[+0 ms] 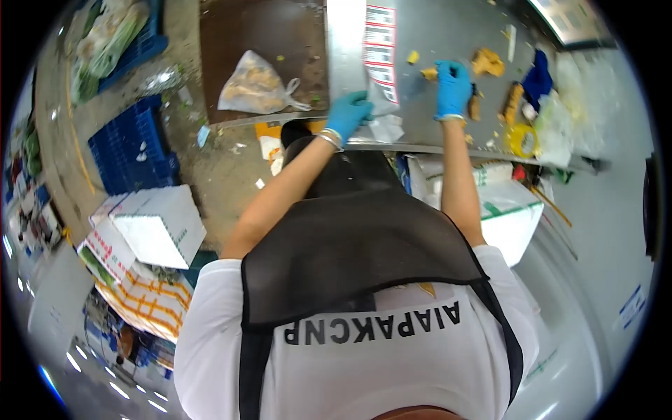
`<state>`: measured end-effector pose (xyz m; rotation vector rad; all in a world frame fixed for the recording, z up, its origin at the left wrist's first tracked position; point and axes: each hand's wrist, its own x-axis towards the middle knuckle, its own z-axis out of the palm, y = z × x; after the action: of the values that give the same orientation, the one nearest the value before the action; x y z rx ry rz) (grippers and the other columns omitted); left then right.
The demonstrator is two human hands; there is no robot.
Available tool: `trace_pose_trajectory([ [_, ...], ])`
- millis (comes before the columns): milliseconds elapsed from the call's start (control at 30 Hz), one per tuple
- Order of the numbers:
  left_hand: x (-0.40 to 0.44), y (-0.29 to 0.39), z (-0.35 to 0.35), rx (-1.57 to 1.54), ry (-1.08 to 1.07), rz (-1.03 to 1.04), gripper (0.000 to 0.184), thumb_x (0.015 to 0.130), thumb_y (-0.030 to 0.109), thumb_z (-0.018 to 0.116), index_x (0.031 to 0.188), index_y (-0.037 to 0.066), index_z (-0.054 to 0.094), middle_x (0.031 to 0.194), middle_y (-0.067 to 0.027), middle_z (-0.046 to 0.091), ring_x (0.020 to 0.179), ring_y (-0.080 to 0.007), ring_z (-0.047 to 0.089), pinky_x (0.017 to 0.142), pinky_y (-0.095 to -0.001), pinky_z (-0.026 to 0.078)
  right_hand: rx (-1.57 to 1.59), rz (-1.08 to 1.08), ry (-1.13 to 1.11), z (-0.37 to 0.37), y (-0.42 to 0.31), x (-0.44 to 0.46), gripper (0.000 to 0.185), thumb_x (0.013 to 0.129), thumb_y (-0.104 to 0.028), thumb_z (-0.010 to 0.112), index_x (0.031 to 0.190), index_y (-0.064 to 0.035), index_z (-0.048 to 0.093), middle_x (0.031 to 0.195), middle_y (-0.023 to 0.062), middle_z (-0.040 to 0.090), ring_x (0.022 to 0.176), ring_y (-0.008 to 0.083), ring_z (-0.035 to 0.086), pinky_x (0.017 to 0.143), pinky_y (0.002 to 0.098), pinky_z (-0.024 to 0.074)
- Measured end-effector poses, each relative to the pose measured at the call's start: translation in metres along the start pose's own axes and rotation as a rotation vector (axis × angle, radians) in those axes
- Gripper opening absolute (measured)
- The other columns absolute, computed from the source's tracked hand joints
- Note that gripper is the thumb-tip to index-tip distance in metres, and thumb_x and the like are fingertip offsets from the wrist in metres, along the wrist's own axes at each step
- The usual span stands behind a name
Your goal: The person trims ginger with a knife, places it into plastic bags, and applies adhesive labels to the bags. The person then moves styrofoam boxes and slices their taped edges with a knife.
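Observation:
My left hand (348, 116), in a blue glove, lies at the lower end of a strip of printed labels (380, 52), close to the metal table's front edge. My right hand (453, 89), also gloved in blue, is over the metal table (434, 129) with its fingers bent together; a small yellowish piece (429, 73) shows beside the fingertips. Crumpled pale paper (386, 129) lies by the edge between the hands. To the left, a tied clear bag of yellowish pieces (253, 85) rests on a brown board (262, 28). An orange-yellow lump (488, 62) sits right of my right hand.
At the table's right are a yellow tape roll (521, 140), a blue cloth (537, 80) and clear plastic bags (556, 126). Blue crates (133, 147) and a white foam box (161, 225) stand on the left floor. Another white box (511, 217) is below the table's right side.

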<state>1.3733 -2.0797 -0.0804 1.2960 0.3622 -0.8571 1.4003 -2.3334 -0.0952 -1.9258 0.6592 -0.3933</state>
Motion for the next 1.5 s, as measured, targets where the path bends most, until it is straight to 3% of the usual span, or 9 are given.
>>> trace_pose_trajectory([
  [267,0.019,-0.013,-0.003,0.127,-0.069,0.035,0.036,0.084,0.011,0.068,0.116,-0.006,0.061,0.096,-0.0099,0.068,0.071,-0.0153,0.066,0.065,-0.0256,0.055,-0.588,-0.481,-0.655,0.040,-0.112,-0.046,0.075,0.059,-0.051,0.084,0.114,-0.0050,0.062,0.108,0.0156,0.061,0.097,0.0320,0.059,0.084,0.0428,0.0479],
  [467,0.032,-0.013,0.008,0.036,-0.045,0.011,0.029,0.081,0.009,0.068,0.107,-0.004,0.065,0.086,-0.0109,0.069,0.069,-0.0145,0.065,0.062,-0.0265,0.055,-0.690,-0.258,-0.677,0.028,-0.087,-0.065,0.053,0.072,-0.040,0.079,0.111,-0.0057,0.065,0.103,0.0126,0.064,0.090,0.0239,0.063,0.081,0.0364,0.0506],
  [633,0.053,-0.048,0.006,0.287,0.020,0.151,0.026,0.081,0.007,0.067,0.104,-0.005,0.065,0.081,-0.0111,0.067,0.065,-0.0160,0.066,0.058,-0.0282,0.054,-0.261,-0.163,-0.416,0.002,0.005,0.006,0.021,0.089,-0.021,0.059,0.085,-0.0032,0.070,0.078,0.0137,0.067,0.072,0.0191,0.062,0.070,0.0337,0.0489],
  [733,0.031,-0.024,0.001,0.113,0.048,0.091,0.030,0.082,0.006,0.067,0.109,-0.004,0.062,0.079,-0.0099,0.065,0.064,-0.0160,0.066,0.056,-0.0285,0.054,-0.050,0.078,-0.019,0.008,-0.057,0.028,0.018,0.089,-0.019,0.063,0.097,-0.0039,0.069,0.088,0.0047,0.069,0.077,0.0162,0.062,0.070,0.0284,0.0487],
  [967,0.031,-0.018,-0.013,-0.220,-0.107,0.020,0.030,0.085,0.004,0.063,0.115,0.000,0.060,0.084,-0.0074,0.063,0.065,-0.0125,0.063,0.059,-0.0249,0.052,-0.909,-0.640,-0.700,0.060,-0.130,-0.054,0.036,0.079,-0.028,0.075,0.105,-0.0057,0.066,0.094,0.0137,0.063,0.077,0.0175,0.058,0.073,0.0307,0.0476],
  [1067,0.033,-0.018,-0.014,-0.184,-0.158,0.020,0.035,0.085,0.005,0.064,0.119,-0.001,0.058,0.083,-0.0071,0.063,0.065,-0.0129,0.063,0.058,-0.0249,0.052,-0.458,0.092,-0.591,0.043,-0.072,-0.038,0.027,0.081,-0.025,0.071,0.097,-0.0034,0.069,0.086,0.0122,0.065,0.073,0.0182,0.058,0.070,0.0316,0.0477],
  [1233,0.028,-0.022,-0.014,-0.145,-0.116,0.033,0.043,0.084,0.007,0.067,0.125,-0.001,0.055,0.086,-0.0070,0.063,0.070,-0.0131,0.064,0.061,-0.0261,0.052,-0.332,-0.112,0.154,0.028,-0.087,0.021,0.015,0.086,-0.017,0.068,0.088,-0.0015,0.068,0.077,0.0045,0.065,0.069,0.0109,0.054,0.067,0.0284,0.0474],
  [1367,-0.021,-0.009,-0.052,0.247,0.149,0.367,0.043,0.085,0.017,0.071,0.124,0.004,0.059,0.098,-0.0088,0.068,0.079,-0.0121,0.065,0.070,-0.0271,0.053,-0.303,-0.424,-0.163,0.142,-0.154,-0.034,0.011,0.086,-0.011,0.069,0.094,-0.0031,0.069,0.088,0.0065,0.068,0.074,0.0142,0.061,0.070,0.0280,0.0484],
  [1500,-0.043,-0.028,-0.169,0.238,0.402,0.169,0.022,0.089,0.018,0.064,0.105,0.003,0.069,0.092,-0.0077,0.070,0.075,-0.0126,0.065,0.070,-0.0271,0.053,-0.171,-0.762,-0.409,0.286,-0.143,-0.098,0.011,0.084,-0.016,0.068,0.094,-0.0112,0.071,0.088,0.0106,0.068,0.076,0.0288,0.064,0.070,0.0362,0.0510],
])
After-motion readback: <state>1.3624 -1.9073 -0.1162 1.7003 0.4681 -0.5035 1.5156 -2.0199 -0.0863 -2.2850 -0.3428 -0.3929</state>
